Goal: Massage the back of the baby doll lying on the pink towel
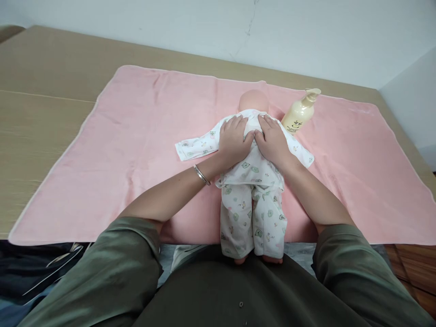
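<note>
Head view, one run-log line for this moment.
doll: clothed, lying on pink blanket; left hand: on doll's torso; right hand: on doll's torso; pump bottle: on blanket beside doll

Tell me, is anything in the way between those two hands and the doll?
Only the printed top on the doll: the left hand and right hand both rest on that cloth. Nothing else visible comes between. The pump bottle is off to the side, near the right hand, blocking neither.
</note>
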`<state>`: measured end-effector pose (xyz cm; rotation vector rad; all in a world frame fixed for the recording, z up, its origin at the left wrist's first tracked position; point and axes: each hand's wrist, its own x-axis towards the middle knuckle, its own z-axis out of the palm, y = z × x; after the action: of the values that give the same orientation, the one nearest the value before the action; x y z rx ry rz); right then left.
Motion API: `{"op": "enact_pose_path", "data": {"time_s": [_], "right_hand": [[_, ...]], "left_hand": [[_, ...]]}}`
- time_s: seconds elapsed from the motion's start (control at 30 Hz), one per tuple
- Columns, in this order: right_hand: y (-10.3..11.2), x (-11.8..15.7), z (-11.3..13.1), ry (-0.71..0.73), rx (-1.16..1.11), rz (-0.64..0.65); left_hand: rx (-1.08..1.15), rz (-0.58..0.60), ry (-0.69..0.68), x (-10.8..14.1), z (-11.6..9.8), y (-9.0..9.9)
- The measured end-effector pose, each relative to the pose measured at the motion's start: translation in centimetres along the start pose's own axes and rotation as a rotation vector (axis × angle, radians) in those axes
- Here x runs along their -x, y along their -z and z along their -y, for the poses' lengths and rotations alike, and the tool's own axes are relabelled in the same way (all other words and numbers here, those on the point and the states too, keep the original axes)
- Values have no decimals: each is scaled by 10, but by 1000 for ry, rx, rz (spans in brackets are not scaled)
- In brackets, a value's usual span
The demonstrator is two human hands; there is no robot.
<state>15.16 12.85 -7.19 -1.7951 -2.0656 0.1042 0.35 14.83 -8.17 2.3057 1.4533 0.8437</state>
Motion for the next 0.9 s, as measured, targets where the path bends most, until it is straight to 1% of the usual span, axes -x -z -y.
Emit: {"op": "enact_pose_path", "data": {"time_s": [0.1, 0.23, 0.37, 0.53, 0.9], "right_hand": [[0, 0, -1, 0, 2, 11], [0, 0, -3, 10, -7, 3], [0, 1, -2, 3, -15, -11], [3, 1, 1, -10, 6, 24], [3, 1, -1, -7, 9, 37]], "left_hand": [[3, 2, 0, 0, 0, 0], [21, -26, -13, 0, 0, -1], [7, -4, -3, 0, -2, 0], [-13, 0, 11, 0, -4, 0], [13, -19, -13, 1, 0, -2]]}}
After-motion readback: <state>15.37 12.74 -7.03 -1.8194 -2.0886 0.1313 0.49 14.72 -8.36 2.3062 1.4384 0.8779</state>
